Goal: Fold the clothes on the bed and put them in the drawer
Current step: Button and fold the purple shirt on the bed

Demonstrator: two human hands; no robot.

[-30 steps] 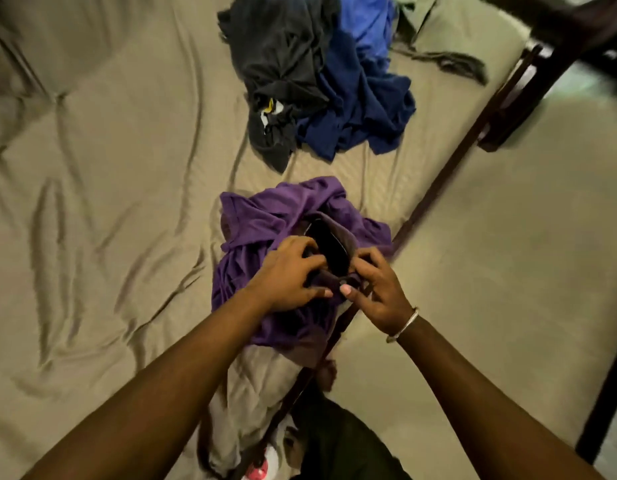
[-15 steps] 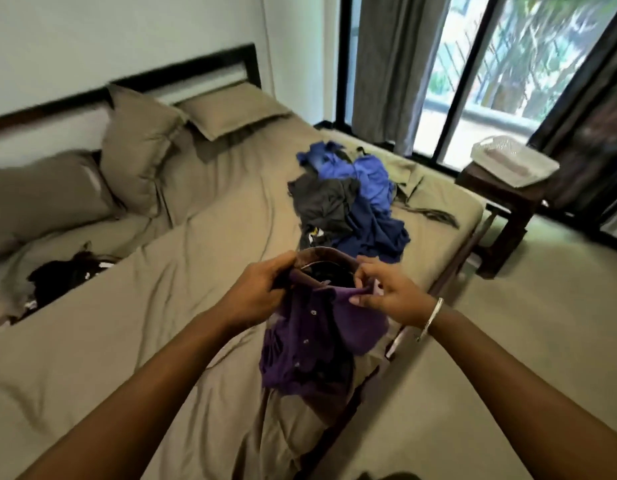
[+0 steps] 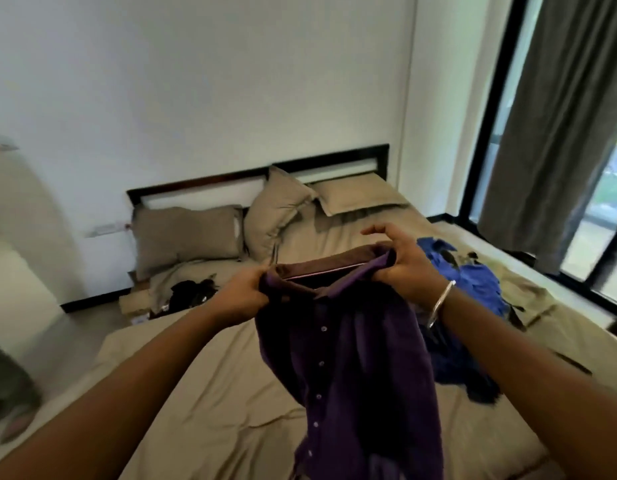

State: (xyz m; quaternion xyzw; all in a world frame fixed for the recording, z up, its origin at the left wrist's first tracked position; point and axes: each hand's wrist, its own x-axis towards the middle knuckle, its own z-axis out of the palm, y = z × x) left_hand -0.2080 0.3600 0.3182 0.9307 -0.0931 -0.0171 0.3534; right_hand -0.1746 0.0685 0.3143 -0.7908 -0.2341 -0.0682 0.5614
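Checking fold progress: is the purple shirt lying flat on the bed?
No, the purple shirt hangs in the air, gripped at the collar by the left hand and right hand.

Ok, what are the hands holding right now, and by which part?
Both the left hand and the right hand grip the purple shirt at its collar, one at each end; the rest hangs down.

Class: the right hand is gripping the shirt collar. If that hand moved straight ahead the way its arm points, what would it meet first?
Probably the pillows at the headboard; the right hand holds the purple shirt above bare sheet. Depth is uncertain.
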